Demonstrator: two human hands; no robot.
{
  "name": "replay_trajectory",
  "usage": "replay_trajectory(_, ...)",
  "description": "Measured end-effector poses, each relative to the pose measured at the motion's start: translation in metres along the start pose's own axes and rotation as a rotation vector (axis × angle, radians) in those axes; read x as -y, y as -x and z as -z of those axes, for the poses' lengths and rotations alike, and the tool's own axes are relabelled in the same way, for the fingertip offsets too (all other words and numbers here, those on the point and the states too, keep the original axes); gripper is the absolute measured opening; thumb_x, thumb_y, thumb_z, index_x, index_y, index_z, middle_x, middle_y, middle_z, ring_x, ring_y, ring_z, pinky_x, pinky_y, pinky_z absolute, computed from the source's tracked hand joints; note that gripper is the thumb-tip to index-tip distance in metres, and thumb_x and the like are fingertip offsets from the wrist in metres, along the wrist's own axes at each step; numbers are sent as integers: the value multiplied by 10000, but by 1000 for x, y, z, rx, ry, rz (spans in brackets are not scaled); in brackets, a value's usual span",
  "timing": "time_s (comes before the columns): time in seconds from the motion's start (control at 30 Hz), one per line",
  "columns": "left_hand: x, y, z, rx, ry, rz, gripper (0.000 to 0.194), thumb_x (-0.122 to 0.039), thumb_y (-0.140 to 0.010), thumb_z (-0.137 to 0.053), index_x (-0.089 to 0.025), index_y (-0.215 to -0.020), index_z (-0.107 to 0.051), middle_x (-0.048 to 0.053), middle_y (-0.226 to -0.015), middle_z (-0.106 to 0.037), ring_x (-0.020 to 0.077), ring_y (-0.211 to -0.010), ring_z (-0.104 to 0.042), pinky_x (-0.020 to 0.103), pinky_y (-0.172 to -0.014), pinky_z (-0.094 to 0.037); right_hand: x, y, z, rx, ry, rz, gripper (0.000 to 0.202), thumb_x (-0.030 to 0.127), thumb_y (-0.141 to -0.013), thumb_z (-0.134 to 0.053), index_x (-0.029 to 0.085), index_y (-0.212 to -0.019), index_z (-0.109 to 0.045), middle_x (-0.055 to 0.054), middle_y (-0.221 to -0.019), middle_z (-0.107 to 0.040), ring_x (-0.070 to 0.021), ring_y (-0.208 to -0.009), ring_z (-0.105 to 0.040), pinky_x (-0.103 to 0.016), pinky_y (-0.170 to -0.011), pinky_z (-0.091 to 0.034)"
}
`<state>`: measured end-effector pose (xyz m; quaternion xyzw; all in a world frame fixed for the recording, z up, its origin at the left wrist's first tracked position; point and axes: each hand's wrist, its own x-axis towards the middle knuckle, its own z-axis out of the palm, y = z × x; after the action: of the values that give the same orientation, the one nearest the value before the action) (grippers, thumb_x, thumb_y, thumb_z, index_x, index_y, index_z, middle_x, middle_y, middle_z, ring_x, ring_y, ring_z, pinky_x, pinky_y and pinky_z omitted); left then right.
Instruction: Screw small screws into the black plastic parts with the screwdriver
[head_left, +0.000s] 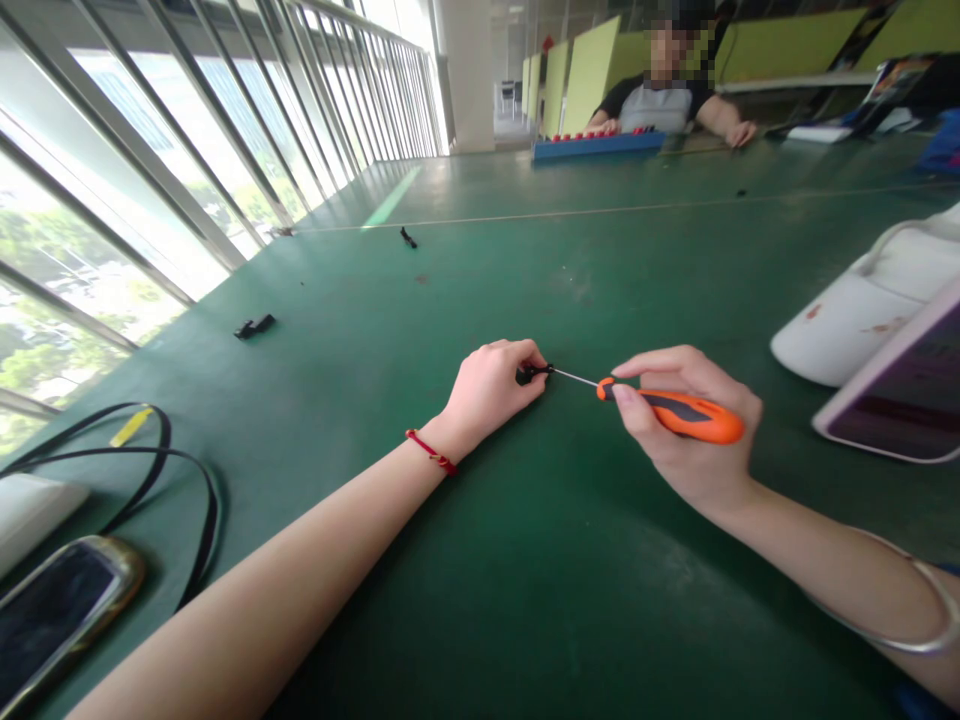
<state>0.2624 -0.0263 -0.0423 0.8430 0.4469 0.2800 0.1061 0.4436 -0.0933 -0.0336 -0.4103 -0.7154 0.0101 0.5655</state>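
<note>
My left hand [495, 390] rests on the green table and pinches a small black part [529, 375], mostly hidden by the fingers. My right hand [694, 430] grips a screwdriver [697, 415] with an orange and dark grey handle. Its thin metal shaft points left, and the tip meets the black part at my left fingertips. Farther off to the left lie two more small black parts, one [255, 326] nearer to me and another [408, 237] toward the back.
At the left are a phone [56, 610], a white box [34, 515] and a looped black cable [210, 510]. A white container [847, 320] and a pink-edged device [900, 380] stand at the right. Across the table [450, 290], a person sits behind a blue tray [600, 147]. Railings [202, 140] line the left.
</note>
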Motion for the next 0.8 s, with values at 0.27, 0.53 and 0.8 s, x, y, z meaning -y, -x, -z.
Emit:
replay_trajectory(0.27, 0, 0, 0, -1, 9, 14, 113, -229, -754, -570, -191, -811, -659, 15, -818, -688, 164, -777, -624, 272, -718, -487, -3, -2, -3, -61, -95, 18, 463, 162, -669, -689, 267, -1085, -515, 13, -743, -531, -142, -611, -549, -323, -597, -496)
replay_trajectory(0.53, -1, 0, 0, -6, 4, 12, 112, -223, -750, -569, -191, -816, -655, 13, -812, -683, 165, -769, -622, 272, -705, -484, -3, 1, -2, -91, -63, 9, 419, 142, -669, -679, 264, -1045, -538, -43, -944, -561, -168, -744, -587, -339, -671, -511)
replay_trajectory(0.8, 0, 0, -1, -9, 0, 4, 112, -224, -750, -571, -190, -818, -654, 14, -815, -683, 165, -772, -622, 273, -712, -488, 0, 0, -1, 35, 0, -32, 267, 156, -726, -650, 238, -958, -544, 63, -547, -443, -112, -498, -452, -319, -575, -433)
